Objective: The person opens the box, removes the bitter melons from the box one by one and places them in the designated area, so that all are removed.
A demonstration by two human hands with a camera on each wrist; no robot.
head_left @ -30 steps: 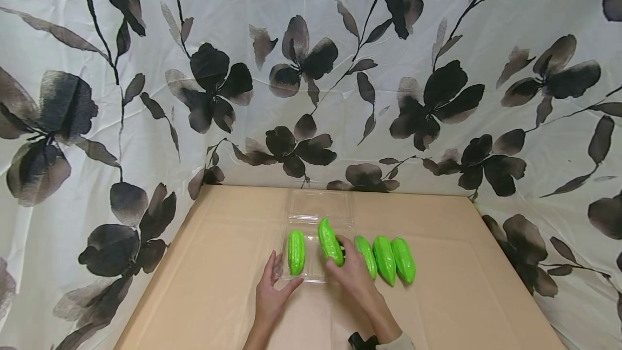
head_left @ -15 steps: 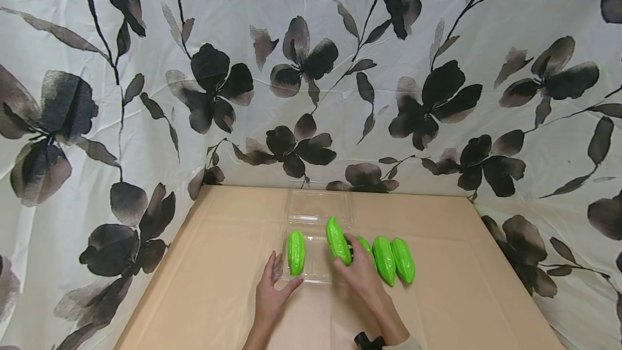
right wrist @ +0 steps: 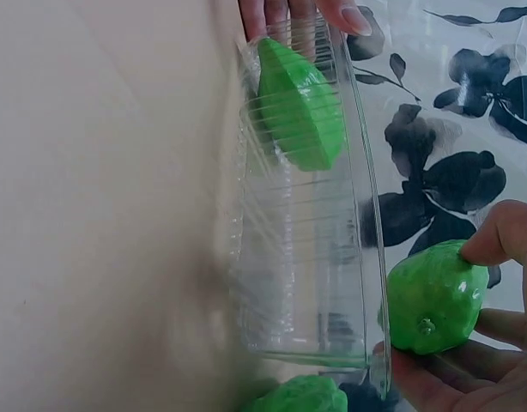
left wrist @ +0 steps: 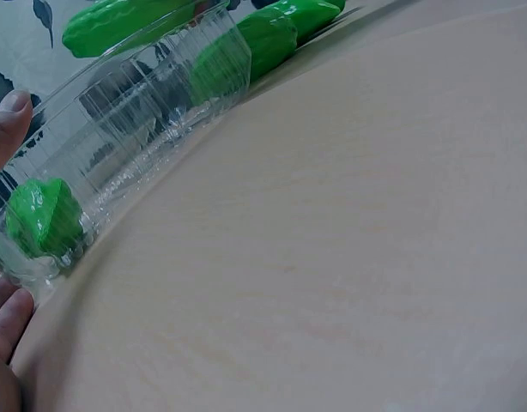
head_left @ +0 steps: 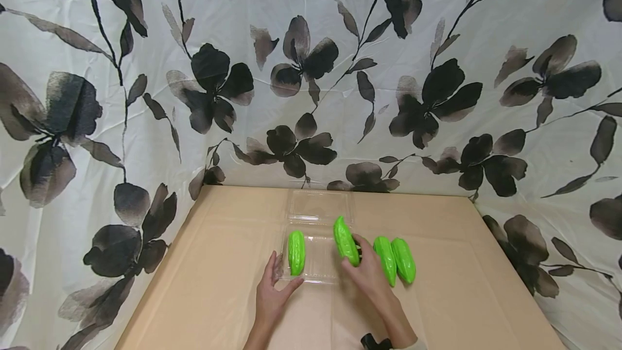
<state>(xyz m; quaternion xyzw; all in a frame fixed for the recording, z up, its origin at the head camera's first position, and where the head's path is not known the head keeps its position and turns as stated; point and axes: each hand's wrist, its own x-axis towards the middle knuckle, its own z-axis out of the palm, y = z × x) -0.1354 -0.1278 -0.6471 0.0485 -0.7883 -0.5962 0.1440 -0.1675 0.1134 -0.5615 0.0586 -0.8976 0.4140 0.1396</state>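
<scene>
Head view: both hands over the table (head_left: pixel 218 274), well apart from each other. Left hand (head_left: pixel 273 291) comes up from the bottom edge, thumb angled out toward the near edge of the clear tray (head_left: pixel 318 263), other fingers pointing forward along its left side, so the tray's near-left corner sits in the gap between them. Fingers look fairly straight. Right hand (head_left: pixel 370 269) reaches in diagonally, forearm slanting up and left, clamped on a held vegetable (head_left: pixel 345 240) (green, bumpy, tapered). That one is over the tray's right edge, far tip leaning left. A second green vegetable (head_left: pixel 296 253) lies lengthwise in the tray's left part. Clear lid (head_left: pixel 319 207) spread flat behind the tray. Two more vegetables (head_left: pixel 385 260) side by side on the table, just right of the right hand. Black wrist device (head_left: pixel 375 342) at the bottom edge.

Left wrist view: thumb up near the tray rim, fingertips lower down by its end wall; how firmly they press, can't tell. Held vegetable shows above the rim, the second one through the plastic.

Right wrist view: thumb on top of the held vegetable, fingers underneath, blunt end facing the camera. It's right at the rim; contact with the plastic, can't tell. Left hand's fingers show at the tray's far end.
</scene>
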